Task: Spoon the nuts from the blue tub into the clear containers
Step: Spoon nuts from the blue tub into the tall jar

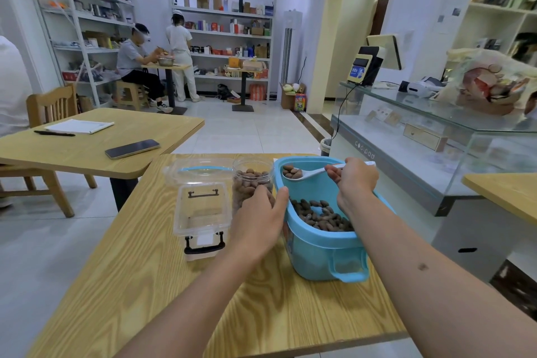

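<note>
The blue tub (319,250) stands on the wooden table (151,285) with brown nuts (322,216) in its bottom. My right hand (353,180) holds a white spoon (308,173) by its handle; the bowl carries a few nuts above the tub's far left corner. A clear round jar (252,176), mostly full of nuts, stands just left of the tub. My left hand (258,218) grips its near side. Left of the jar sits a clear rectangular box (202,212) with black latches, its lid open behind it and no nuts visible inside.
A glass display counter (436,136) runs along the right. Another wooden table (87,145) at the left carries a phone (132,149), a pen and papers, with a chair behind. Two people work at a small table by the far shelves.
</note>
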